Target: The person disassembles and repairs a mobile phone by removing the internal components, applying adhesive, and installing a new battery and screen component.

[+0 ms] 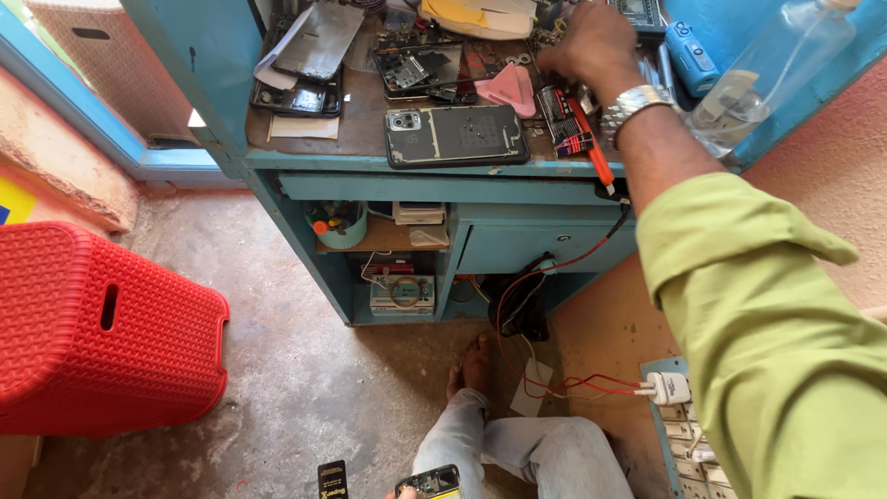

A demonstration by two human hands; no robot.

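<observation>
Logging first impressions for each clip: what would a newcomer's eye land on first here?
Probably the red stool on the floor at left, then the green sleeve stretching from the right to the cluttered blue bench. There the right hand, a watch on its wrist, reaches among parts beside an opened phone.

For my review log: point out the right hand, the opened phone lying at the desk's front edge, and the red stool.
right hand (591, 42), head view, on the back of the hand.
opened phone (457, 135), head view, middle of its exposed back.
red stool (102, 328), head view, its textured side.
</observation>
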